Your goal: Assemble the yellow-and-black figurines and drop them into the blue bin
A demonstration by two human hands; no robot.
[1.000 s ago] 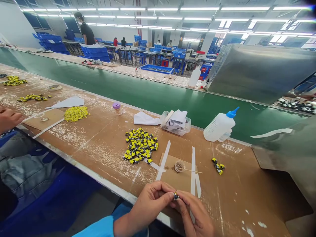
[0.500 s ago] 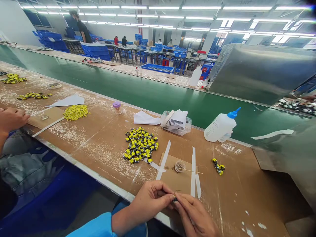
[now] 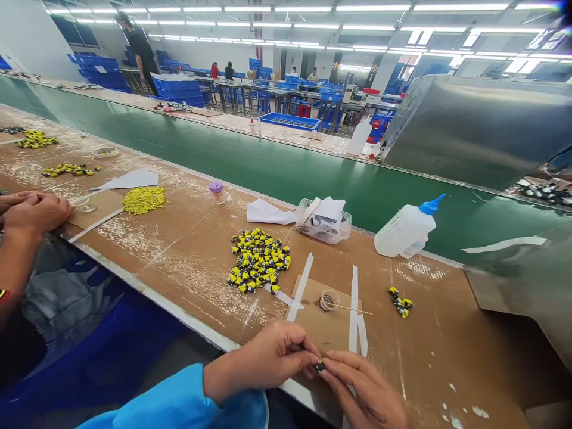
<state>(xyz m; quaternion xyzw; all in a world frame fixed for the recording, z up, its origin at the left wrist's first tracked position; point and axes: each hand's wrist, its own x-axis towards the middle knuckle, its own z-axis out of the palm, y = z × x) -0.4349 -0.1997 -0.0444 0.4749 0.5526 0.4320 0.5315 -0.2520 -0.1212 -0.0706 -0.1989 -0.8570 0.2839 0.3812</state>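
Both my hands meet at the near edge of the brown bench. My left hand (image 3: 272, 357) and my right hand (image 3: 364, 390) pinch one small black-and-yellow part (image 3: 319, 365) between their fingertips. Just beyond them lies a cardboard square (image 3: 324, 325) taped down with white strips, holding a small ring of tape (image 3: 329, 300) and a thin stick. A pile of black-and-yellow parts (image 3: 259, 260) sits further out to the left. A small cluster of the same parts (image 3: 401, 302) lies to the right.
A glue bottle with a blue nozzle (image 3: 407, 227) and a clear tub of tissue (image 3: 324, 220) stand by the green conveyor belt (image 3: 268, 167). A co-worker's hands (image 3: 36, 211) rest at the left near a yellow parts heap (image 3: 143, 199). A metal housing (image 3: 482, 128) rises at right.
My hands stay pinched on the small part, shifting slightly. The co-worker's hands at the left have come further onto the bench. The view has drifted a little.
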